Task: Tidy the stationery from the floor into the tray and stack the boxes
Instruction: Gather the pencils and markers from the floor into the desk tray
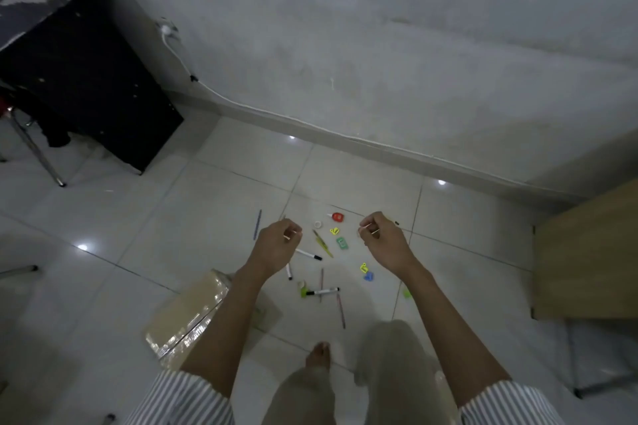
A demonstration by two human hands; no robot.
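Left hand and right hand are held out at waist height. Each has its fingers curled, thumb and forefinger pinching a thin item: a pale stick in the left and a second stick in the right, both too small to identify. Between and beneath the hands, loose stationery lies scattered on the white tiled floor. There is a black-capped marker at 4 o'clock from the left hand, another marker toward 6 o'clock of the scatter, a green block at its centre, a red piece at 12 o'clock and a blue pen at 10 o'clock. A cardboard box sits at 7 o'clock, partly hidden by the left forearm. No tray can be made out. The pinches look light, so either stick could slip and drop back among the clutter. A bare foot stands at 6 o'clock, near a pen, and a careless step could roll or snap it. A wooden unit hems in 3 o'clock, the wall base closes 12 o'clock, and a black cabinet stands at 10 o'clock. Open tiles stretch toward 9 o'clock.
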